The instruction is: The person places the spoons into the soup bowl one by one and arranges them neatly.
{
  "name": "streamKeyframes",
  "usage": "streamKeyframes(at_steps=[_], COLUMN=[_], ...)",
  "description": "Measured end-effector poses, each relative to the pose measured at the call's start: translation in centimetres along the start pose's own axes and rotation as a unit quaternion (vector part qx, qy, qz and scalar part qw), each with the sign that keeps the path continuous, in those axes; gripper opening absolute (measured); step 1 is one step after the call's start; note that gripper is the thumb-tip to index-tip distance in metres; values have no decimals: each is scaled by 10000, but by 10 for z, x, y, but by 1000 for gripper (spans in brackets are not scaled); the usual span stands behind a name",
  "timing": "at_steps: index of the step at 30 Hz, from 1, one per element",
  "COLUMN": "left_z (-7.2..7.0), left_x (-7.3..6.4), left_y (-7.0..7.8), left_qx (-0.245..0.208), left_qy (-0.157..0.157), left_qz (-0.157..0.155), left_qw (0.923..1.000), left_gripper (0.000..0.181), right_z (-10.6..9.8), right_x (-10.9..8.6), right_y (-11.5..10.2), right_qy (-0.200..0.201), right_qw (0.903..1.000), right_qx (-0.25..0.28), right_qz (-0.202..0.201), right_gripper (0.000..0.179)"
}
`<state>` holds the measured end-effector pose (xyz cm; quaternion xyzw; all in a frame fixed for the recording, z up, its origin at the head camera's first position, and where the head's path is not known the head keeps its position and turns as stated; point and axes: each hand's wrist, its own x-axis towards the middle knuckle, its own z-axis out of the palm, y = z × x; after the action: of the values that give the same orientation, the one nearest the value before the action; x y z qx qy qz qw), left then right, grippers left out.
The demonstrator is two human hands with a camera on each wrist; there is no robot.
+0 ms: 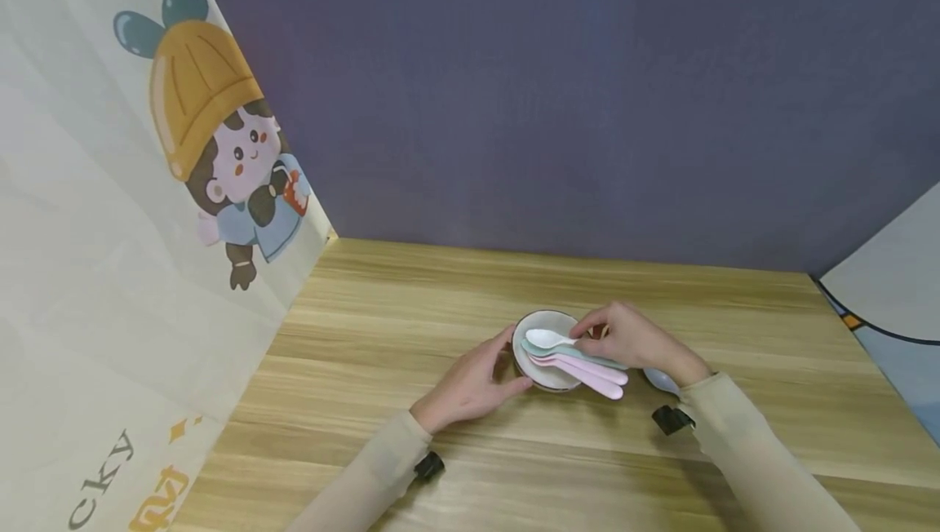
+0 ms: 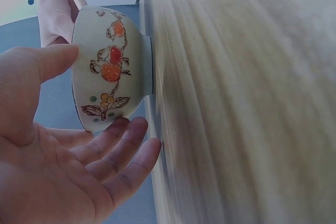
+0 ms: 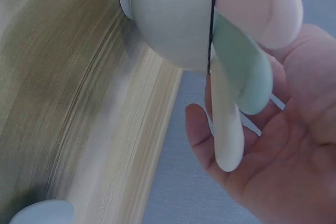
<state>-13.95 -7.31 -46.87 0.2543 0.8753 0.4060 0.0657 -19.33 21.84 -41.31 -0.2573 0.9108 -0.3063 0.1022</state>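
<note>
A small bowl stands upright on the table, its outside printed with orange and red fruit in the left wrist view. My left hand holds the bowl from the left, thumb and fingers spread around its side. In the bowl lean a white spoon, a green spoon and two pink spoons, handles jutting over the right rim. My right hand pinches the white spoon near the rim; its fingertips are partly hidden in the right wrist view. The green and pink handles pass beside the palm.
A pale grey-blue spoon lies on the wooden table, partly under my right wrist. A dark panel rises at the back, and a white printed sheet stands on the left. A black cable runs at the right.
</note>
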Motion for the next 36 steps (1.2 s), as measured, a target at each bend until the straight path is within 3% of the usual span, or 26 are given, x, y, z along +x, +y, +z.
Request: streamKeyframes(at_steps=[8, 16, 36], left_z=[0, 0, 0], left_x=[0, 0, 1], left_y=[-1, 0, -1], left_qx=[34, 58, 23], left_qy=[9, -1, -29], left_qz=[23, -11, -62], left_qw=[10000, 10000, 10000], left_gripper=[82, 83, 82], right_z=[2, 6, 9], right_x=[-1, -1, -4], right_y=[1, 5, 9], right_qy=[61, 171, 315], right_qw=[9999, 9998, 9988], right_qx=[-4, 35, 272], right_qz=[132, -17, 269], right_gripper=[13, 13, 16])
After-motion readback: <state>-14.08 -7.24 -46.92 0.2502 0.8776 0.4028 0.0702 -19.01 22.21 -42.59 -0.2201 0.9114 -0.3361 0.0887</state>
